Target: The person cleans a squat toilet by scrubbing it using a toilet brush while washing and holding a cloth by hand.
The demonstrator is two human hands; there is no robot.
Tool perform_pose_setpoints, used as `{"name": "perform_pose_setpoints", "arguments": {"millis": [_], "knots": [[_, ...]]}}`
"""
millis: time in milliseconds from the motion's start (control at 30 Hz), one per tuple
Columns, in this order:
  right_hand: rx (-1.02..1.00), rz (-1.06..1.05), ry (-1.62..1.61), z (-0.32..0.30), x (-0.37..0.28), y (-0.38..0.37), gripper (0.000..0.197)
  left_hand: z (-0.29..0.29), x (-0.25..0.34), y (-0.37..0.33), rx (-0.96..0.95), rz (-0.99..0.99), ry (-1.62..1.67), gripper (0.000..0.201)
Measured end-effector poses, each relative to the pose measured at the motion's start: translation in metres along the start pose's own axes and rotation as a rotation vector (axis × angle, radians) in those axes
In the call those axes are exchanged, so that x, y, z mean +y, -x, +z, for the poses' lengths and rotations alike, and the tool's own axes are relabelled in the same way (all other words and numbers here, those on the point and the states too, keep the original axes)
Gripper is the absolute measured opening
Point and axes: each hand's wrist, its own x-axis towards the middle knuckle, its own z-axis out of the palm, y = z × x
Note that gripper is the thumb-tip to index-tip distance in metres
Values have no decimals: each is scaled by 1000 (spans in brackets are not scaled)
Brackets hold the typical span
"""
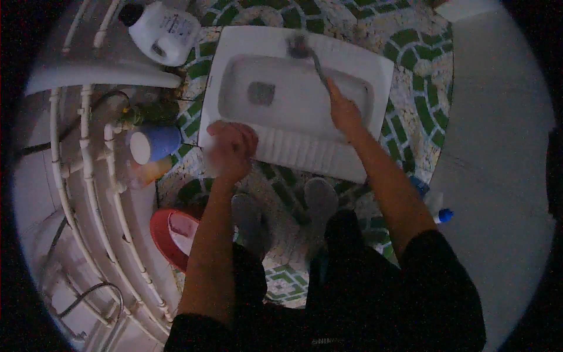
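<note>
So the right hand (346, 114) has its grip wrapped snugly round the handle of a brush (321, 73), no gap in the fingers that I can see, while the left hand (233, 146) is a blurry curl over the near left corner of the squat pan, and honestly I can't tell if that grip has anything in it. The brush head is smeared with motion up at the far rim, can't say whether it's actually touching. Squat pan (252, 41) is set in the green-patterned floor (422, 88), right in front of the person's feet. Progress-wise I'd call it mid-scrub: the pale surfaces look fairly clean but it's dim and grainy, so no way to say which bits are finished. There's a dark square patch (261, 93) down in the basin at the left, and I'd guess that and the ribbed near side could need a pass too, plus rinsing. Further out, a white jug (167, 35) sits beyond the left side and a red tub (161, 237) is by the left forearm, neither being handled
</note>
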Motion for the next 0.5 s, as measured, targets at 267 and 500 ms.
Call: {"name": "perform_pose_setpoints", "arguments": {"millis": [267, 500], "knots": [[214, -193, -61, 18, 39, 28, 50, -92, 36, -22, 514, 108, -1658, 29], [225, -92, -72, -2, 25, -14, 57, -47, 8, -22, 396, 158, -581, 24]]}}
